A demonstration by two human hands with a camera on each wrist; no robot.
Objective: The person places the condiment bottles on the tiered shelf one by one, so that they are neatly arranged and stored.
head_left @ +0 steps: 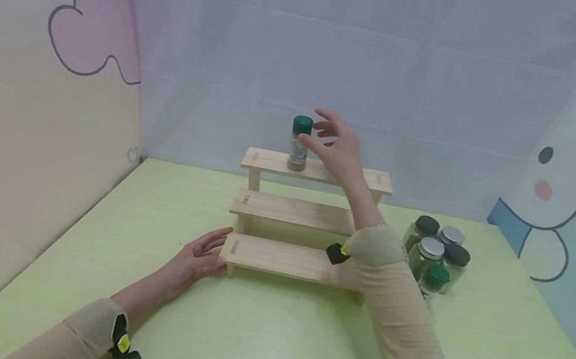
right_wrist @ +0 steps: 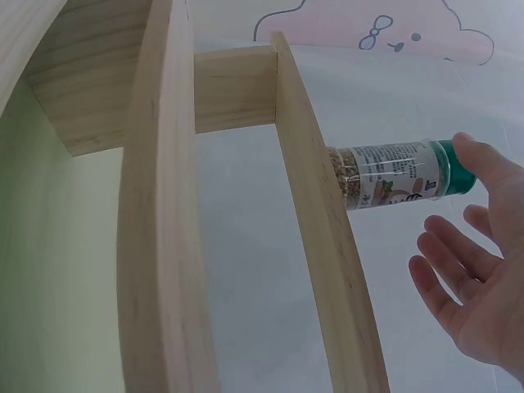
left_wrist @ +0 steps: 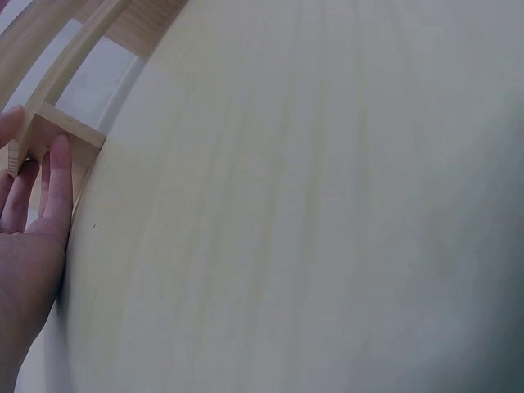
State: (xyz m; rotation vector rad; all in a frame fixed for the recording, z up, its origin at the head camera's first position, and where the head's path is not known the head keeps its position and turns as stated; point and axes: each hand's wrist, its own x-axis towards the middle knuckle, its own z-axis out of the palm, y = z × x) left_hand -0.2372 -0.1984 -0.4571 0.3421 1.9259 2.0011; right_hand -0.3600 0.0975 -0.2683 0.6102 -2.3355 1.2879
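A three-tier wooden rack [head_left: 291, 210] stands on the table. On its top tier a small green-capped jar [head_left: 298, 149] stands upright, with a printed label and grains inside [right_wrist: 385, 173]. My right hand [head_left: 340, 150] is at the jar's right side, its thumb against the green cap and the other fingers spread away; in the right wrist view the hand [right_wrist: 491, 270] shows the same spread. My left hand [head_left: 191, 262] rests at the left end of the bottom tier, fingers extended; in the left wrist view this hand [left_wrist: 33, 246] touches the wooden side panel [left_wrist: 78, 131].
Right of the rack several jars stand grouped on the table: black-lidded ones [head_left: 426, 225], silver-lidded ones [head_left: 429, 249] and a green-capped one [head_left: 435, 278]. A pale cloth [head_left: 215, 66] hangs behind the rack, and printed cartoon panels flank the table [head_left: 260, 346].
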